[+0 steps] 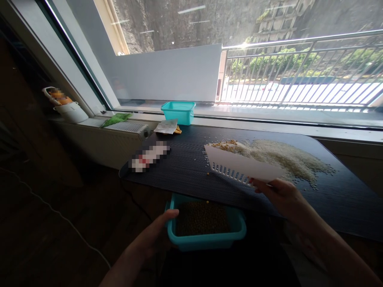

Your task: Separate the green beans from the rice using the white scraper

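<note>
My left hand (158, 228) grips the left rim of a teal plastic tub (206, 240), its thumb over the edge. The tub is held below the table's front edge, with many small brown, bean-like grains (203, 219) inside. A flat white plastic scraper (242, 163) with a row of slots along its lower edge is in my right hand (279, 192). It stands tilted on the tabletop, in front of a spread pile of white rice (287, 155). Yellow-brown beans (224, 144) lie at the pile's left end, partly behind the scraper.
The dark table (185, 175) carries a blurred-out white item (149, 156) at left. Behind are folded paper (166, 126) and another teal tub (179, 113) by the window. A white pot (72, 113) and green cloth (116, 119) rest near the radiator (119, 139).
</note>
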`<action>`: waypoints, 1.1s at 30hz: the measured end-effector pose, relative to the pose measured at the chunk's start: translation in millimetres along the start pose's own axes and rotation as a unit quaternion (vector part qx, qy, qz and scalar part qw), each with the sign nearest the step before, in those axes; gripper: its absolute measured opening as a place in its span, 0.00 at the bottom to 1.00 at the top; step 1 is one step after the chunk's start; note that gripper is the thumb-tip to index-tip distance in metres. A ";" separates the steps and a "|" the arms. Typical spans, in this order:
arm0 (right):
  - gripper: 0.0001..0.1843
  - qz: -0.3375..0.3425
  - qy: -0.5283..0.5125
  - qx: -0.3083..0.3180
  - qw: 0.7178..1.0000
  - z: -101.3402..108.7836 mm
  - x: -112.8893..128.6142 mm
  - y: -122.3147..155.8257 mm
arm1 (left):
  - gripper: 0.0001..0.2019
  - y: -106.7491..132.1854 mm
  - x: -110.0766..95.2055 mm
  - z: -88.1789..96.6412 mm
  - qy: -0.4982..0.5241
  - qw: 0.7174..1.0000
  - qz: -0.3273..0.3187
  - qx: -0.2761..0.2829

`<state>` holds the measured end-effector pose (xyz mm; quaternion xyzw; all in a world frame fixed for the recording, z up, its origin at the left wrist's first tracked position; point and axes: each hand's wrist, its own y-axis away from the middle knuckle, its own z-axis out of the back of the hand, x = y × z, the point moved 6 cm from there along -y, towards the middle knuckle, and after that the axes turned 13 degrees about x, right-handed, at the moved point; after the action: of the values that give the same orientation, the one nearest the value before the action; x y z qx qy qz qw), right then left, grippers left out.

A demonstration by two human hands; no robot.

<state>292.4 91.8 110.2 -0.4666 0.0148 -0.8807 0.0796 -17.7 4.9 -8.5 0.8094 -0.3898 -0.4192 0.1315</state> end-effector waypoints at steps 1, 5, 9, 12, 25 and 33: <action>0.18 0.005 0.004 0.008 1.000 -5.1 0.1 -0.2 | 0.30 0.3 -0.5 -0.3 0.000 1.000 0.000 -0.003; 0.17 0.028 0.019 0.060 0.998 -26.0 6.2 -1.3 | 0.28 1.5 -2.5 0.9 -0.015 1.000 0.000 -0.017; 0.15 0.085 0.031 0.143 0.986 -45.5 29.8 1.7 | 0.24 5.3 -6.1 7.5 -0.036 0.998 -0.010 -0.041; 0.15 0.109 0.028 0.186 0.976 -54.1 44.0 10.6 | 0.24 11.6 -8.6 15.4 -0.039 0.996 -0.013 -0.074; 0.21 0.023 0.083 -0.050 0.995 0.2 23.6 -49.2 | 0.30 9.9 -0.4 21.4 -0.015 0.998 -0.012 -0.057; 0.21 0.063 0.063 0.021 0.996 -19.1 23.9 -144.1 | 0.32 2.9 3.2 0.9 0.012 1.000 0.015 -0.008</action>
<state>245.2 229.4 133.5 -0.4066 0.0303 -0.9017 0.1439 -18.8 0.8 -9.3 0.8076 -0.3968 -0.4102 0.1484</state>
